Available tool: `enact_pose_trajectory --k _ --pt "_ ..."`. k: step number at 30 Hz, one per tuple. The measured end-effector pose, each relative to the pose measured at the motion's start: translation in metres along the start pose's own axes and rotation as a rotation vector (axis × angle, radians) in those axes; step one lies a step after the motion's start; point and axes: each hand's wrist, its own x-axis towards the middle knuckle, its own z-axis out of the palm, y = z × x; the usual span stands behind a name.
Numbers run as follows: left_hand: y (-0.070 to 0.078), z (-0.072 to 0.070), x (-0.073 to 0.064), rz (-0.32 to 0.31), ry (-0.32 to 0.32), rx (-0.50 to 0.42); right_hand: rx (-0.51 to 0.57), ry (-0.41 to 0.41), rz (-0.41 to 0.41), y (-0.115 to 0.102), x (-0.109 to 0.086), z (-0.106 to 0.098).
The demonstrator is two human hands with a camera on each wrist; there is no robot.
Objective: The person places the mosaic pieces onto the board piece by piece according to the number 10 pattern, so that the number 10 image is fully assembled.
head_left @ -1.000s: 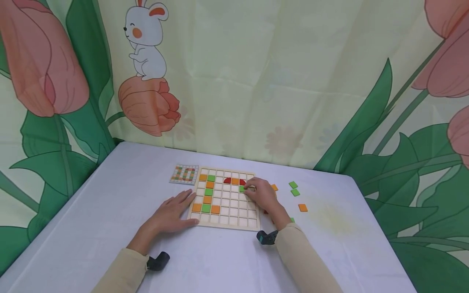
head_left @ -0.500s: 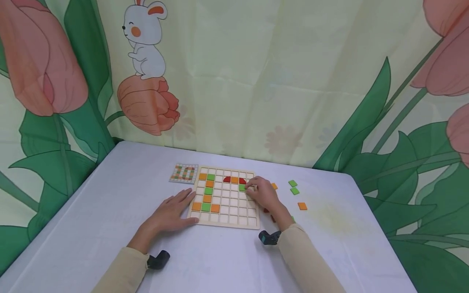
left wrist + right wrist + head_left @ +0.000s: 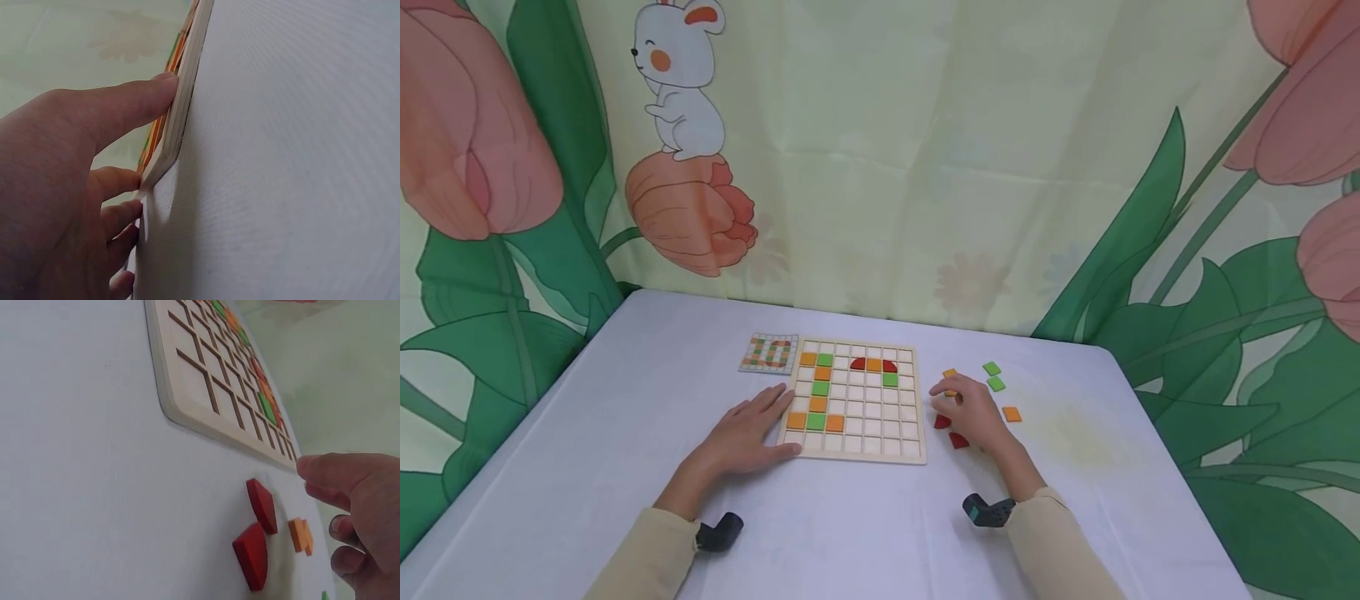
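A wooden grid board (image 3: 865, 457) lies on the table, with orange, green and red pieces set in some of its cells. My left hand (image 3: 741, 437) rests along its left side, fingers spread; in the left wrist view the thumb (image 3: 140, 103) touches the board's edge (image 3: 181, 119). Right of the board, my right hand (image 3: 973, 412) hovers over loose pieces and holds nothing visible. Its thumb and index finger reach forward, the other fingers loosely bent. Near it lie two red quarter-round pieces (image 3: 251, 556) and orange tiles (image 3: 299, 535). A green tile (image 3: 890, 380) sits in a cell below a red piece.
A small pattern card (image 3: 769, 353) lies beyond the board's upper left corner. Two green tiles (image 3: 996, 383) and an orange tile (image 3: 1012, 414) lie loose right of my right hand. A printed curtain (image 3: 880, 167) hangs behind the white-covered table (image 3: 850, 533).
My right hand has left the green tile in its cell and moved right, off the board, to above the loose pieces. My left hand stays at the board's left side.
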Motion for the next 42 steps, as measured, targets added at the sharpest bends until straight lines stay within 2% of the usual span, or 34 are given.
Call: enact_pose_trajectory --k 5,13,21,26,35,42 --pt "-0.001 0.0 0.0 -0.005 0.0 0.0 -0.032 0.029 0.0 0.011 -0.015 -0.012" --pt "-0.004 -0.002 -0.001 0.008 0.009 -0.012 -0.043 0.021 0.029 0.036 -0.034 -0.03" --pt "-0.006 -0.001 0.0 0.009 0.011 -0.001 -0.043 -0.061 0.047 0.054 -0.049 -0.04" --pt "-0.006 0.0 0.0 0.008 0.013 0.0 -0.053 -0.069 0.027 0.059 -0.054 -0.041" --pt "-0.004 0.001 0.001 0.026 0.01 0.004 -0.058 -0.019 -0.008 0.064 -0.057 -0.038" --pt "-0.002 0.0 0.001 0.026 0.003 -0.006 -0.02 0.001 0.018 0.058 -0.056 -0.036"
